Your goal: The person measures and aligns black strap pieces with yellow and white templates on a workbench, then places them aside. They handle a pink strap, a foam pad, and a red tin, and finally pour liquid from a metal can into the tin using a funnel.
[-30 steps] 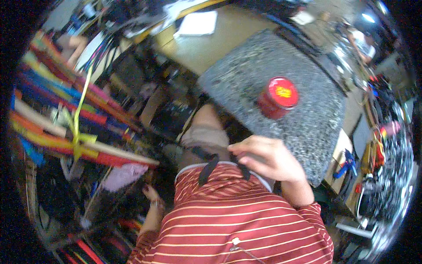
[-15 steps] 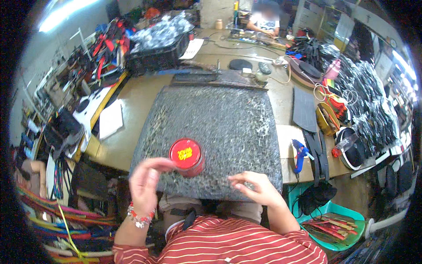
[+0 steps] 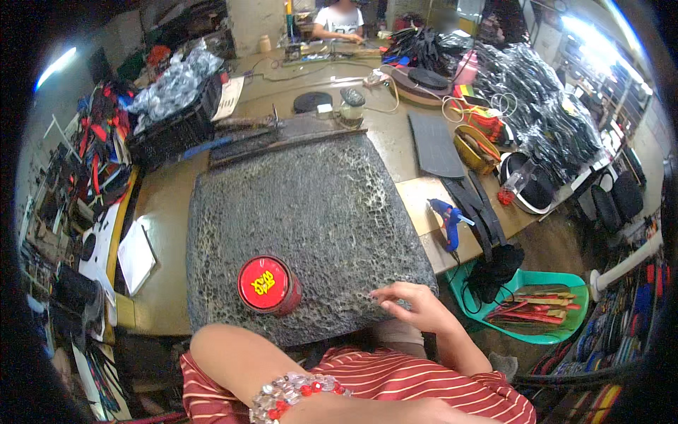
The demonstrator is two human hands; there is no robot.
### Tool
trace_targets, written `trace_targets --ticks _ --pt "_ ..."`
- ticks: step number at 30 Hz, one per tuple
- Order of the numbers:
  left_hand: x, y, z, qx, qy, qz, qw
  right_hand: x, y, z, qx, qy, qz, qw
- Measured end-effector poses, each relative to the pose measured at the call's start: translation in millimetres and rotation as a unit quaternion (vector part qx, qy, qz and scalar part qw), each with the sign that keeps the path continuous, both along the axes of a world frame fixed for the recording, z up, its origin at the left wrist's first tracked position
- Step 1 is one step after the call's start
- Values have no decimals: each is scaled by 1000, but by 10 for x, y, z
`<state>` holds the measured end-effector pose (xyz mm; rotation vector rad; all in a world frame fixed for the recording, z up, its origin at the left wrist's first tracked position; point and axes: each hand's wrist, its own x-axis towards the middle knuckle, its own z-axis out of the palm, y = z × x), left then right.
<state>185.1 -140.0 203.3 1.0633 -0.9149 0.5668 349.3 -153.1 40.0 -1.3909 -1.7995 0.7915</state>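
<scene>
A round red-lidded jar point(image 3: 267, 285) with yellow lettering on its lid stands on the near left part of a grey, pitted slab point(image 3: 296, 205). My right hand point(image 3: 417, 305) rests at the slab's near right edge, holding nothing, with fingers loosely stretched and thumb apart. Across my body reaches my left forearm, a bracelet of clear and red beads on the wrist. Only the back of my left hand point(image 3: 395, 411) shows at the lower edge; its fingers are out of the picture.
Right of the slab lie a blue glue gun point(image 3: 449, 220), black straps point(image 3: 480, 212) and a dark flat sheet point(image 3: 433, 145). A green tub point(image 3: 537, 332) with red strips sits below. Plastic-wrapped goods point(image 3: 540, 106) are heaped far right. A person point(image 3: 339, 21) sits at the far end.
My left hand has left the jar's side and swung right across my body to the lower edge. The view has turned rightward. My right hand stays by the slab's near edge.
</scene>
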Motion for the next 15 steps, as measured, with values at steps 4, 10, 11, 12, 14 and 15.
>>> trace_targets --ticks 4,10,11,12,14,15 --pt "-358 43 -92 74 46 47 995 -184 59 -17 -1 -9 26 1000" --pt "-602 -1 -135 25 33 57 998 -447 305 -18 21 -34 91 995" --pt "-593 -37 -145 4 30 44 999 -482 366 -21 8 -41 106 994" --pt "-594 -65 -131 -17 27 32 999 -528 410 -30 10 -38 114 993" --pt "-564 -63 -158 -59 41 16 997 -592 501 -50 9 -29 124 992" --pt "-543 -24 -196 -33 54 9 998 -618 536 -60 12 -32 124 992"
